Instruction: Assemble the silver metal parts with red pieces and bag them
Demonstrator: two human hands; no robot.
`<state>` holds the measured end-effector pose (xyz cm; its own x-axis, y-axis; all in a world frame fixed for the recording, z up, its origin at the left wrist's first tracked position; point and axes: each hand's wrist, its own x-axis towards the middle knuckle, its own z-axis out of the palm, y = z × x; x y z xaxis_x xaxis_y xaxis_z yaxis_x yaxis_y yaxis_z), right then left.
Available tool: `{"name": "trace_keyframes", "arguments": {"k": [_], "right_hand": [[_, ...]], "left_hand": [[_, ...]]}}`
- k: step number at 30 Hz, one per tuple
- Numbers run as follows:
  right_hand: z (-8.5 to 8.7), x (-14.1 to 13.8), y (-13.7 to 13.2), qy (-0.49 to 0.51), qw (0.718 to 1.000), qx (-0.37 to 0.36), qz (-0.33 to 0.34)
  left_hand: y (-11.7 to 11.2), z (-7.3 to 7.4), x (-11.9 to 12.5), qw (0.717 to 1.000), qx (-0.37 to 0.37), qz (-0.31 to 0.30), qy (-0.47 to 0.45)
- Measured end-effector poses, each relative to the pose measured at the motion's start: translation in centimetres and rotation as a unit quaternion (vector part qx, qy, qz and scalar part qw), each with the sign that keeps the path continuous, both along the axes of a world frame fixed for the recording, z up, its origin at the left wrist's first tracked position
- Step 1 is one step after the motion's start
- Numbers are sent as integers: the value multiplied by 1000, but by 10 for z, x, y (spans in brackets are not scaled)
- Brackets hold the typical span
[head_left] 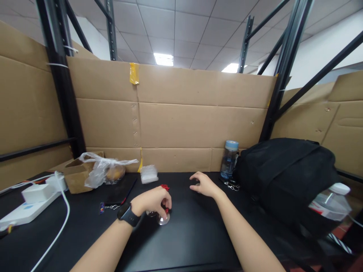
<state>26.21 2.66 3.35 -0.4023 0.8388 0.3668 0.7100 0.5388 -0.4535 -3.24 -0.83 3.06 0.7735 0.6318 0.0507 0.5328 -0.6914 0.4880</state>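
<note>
Left hand (154, 204) curled, right hand (204, 185) spread

No text, brand, number or sign is legible in my view. The red-and-white label on the plastic bottle (330, 206) beside my backpack (283, 177) is blurred; the blue mark on the white power strip (24, 211) is too small to read.

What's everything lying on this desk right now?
Small shiny metal object with red cord: 1, silver and red, under left hand.
Black phone: 1, left of centre.
Clear plastic bag: 1, against brown cardboard box.
White power strip: 1, far left.
Blue-capped clear bottle: 1, at back.
Black backpack: 1, right.
Metal keys: silver, by bottle.
Black table: 1.
Left hand: closed over the metal object, black watch at wrist.
Right hand: open, on table.
</note>
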Motion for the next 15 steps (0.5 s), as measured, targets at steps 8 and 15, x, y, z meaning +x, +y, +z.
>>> {"name": "trace_keyframes", "arguments": {"k": [8, 15], "right_hand": [[5, -38, -26, 29, 984, -88, 153], [-8, -63, -31, 149, 962, -153, 169]], "left_hand": [[-2, -1, 15, 988, -10, 46, -145], [-5, 2, 29, 952, 56, 114, -279]]}}
